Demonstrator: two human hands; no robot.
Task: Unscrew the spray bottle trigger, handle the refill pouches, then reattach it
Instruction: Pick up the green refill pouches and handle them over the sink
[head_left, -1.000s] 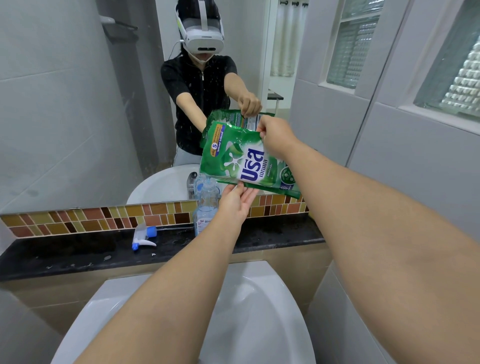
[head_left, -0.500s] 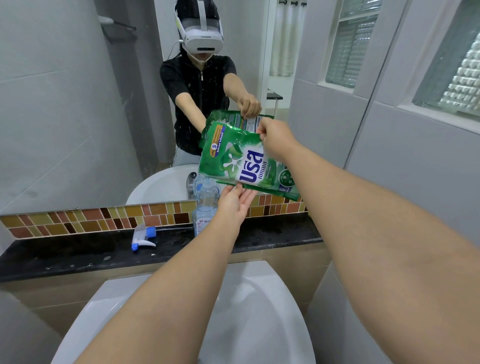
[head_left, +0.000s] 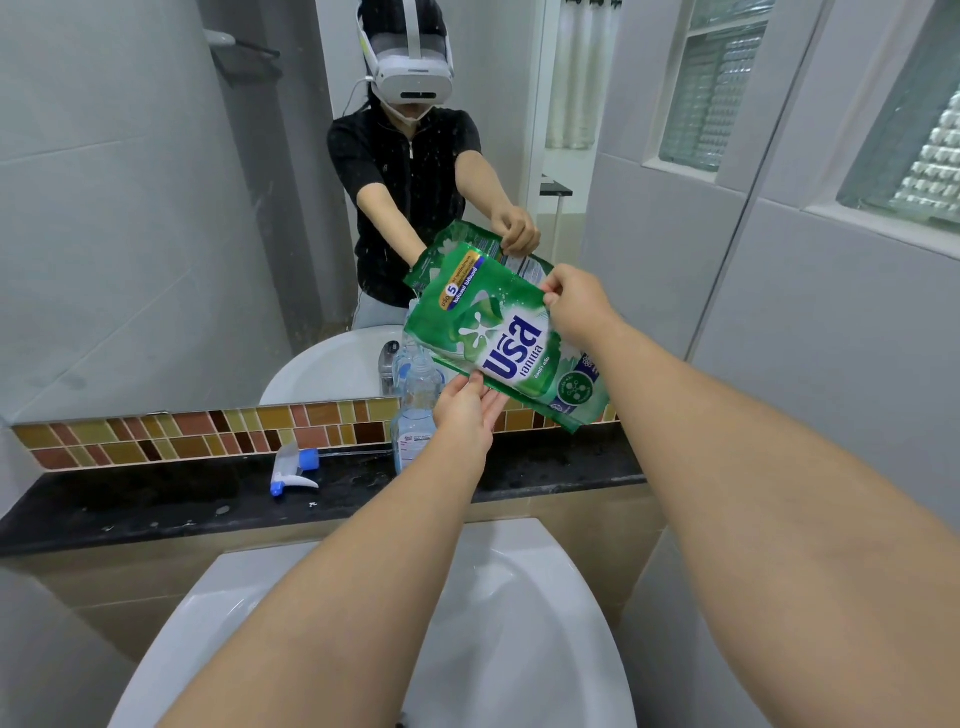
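A green refill pouch (head_left: 498, 338) is held tilted in the air above the black ledge. My right hand (head_left: 574, 306) pinches its upper right edge. My left hand (head_left: 465, 415) supports its lower edge from beneath, fingers under the pouch. Just left of my left hand, a clear spray bottle (head_left: 415, 410) stands upright on the ledge with no trigger on it. The white and blue trigger (head_left: 293, 467) lies on its side on the ledge, further left.
The black stone ledge (head_left: 156, 504) runs under a mosaic tile strip (head_left: 182, 436) and a large mirror (head_left: 156, 208) that reflects a person wearing a headset. A white basin (head_left: 493, 623) sits below my arms. A grey tiled wall with a window (head_left: 831, 312) is to the right.
The pouch has shifted very slightly; both hands keep the same hold on it. Nothing else has moved.
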